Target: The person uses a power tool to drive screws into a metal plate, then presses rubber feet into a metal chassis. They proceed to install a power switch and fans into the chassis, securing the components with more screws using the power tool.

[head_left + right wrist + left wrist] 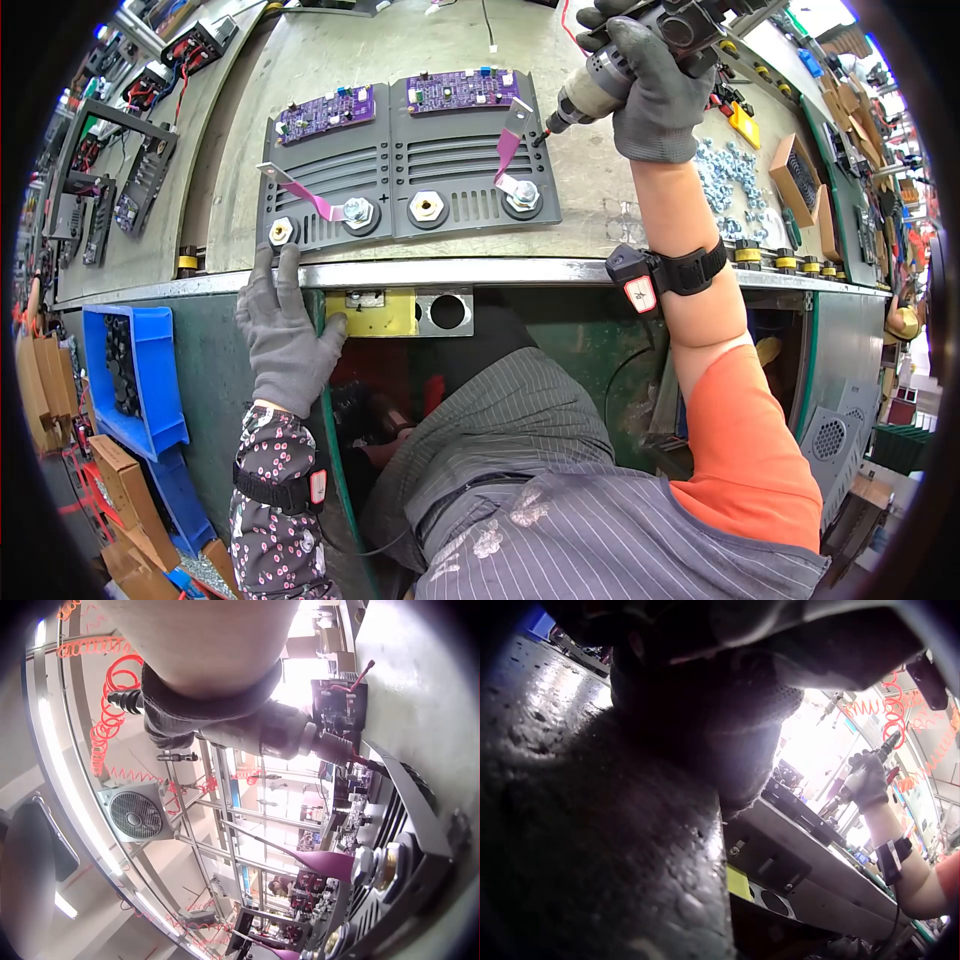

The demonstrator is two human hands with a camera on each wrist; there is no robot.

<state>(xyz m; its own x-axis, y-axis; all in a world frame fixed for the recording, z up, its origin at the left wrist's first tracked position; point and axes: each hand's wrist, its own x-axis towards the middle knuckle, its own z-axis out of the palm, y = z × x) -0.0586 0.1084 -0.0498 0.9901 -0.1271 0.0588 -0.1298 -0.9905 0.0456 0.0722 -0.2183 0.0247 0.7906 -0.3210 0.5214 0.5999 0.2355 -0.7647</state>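
Two grey slotted panels (440, 165) lie side by side on the bench, each with a purple circuit board (462, 90), brass-centred nuts and a pink-sleeved metal strip (507, 140). My gloved right hand (660, 90) grips a power driver (598, 88); its bit meets the right panel's right edge near the top. The right wrist view also shows the driver (289, 735) with its tip at the panel edge (405, 795). The gloved left hand (285, 335) has its fingers extended, fingertips at the left panel's lower left corner by a nut (281, 231), thumb near a yellow plate (372, 313).
Loose bolts (728, 190) are scattered right of the panels, beside a cardboard box (796, 180) and a yellow-handled tool (744, 125). A black frame (95, 180) stands at left. Blue bins (135, 370) sit below the bench's left edge.
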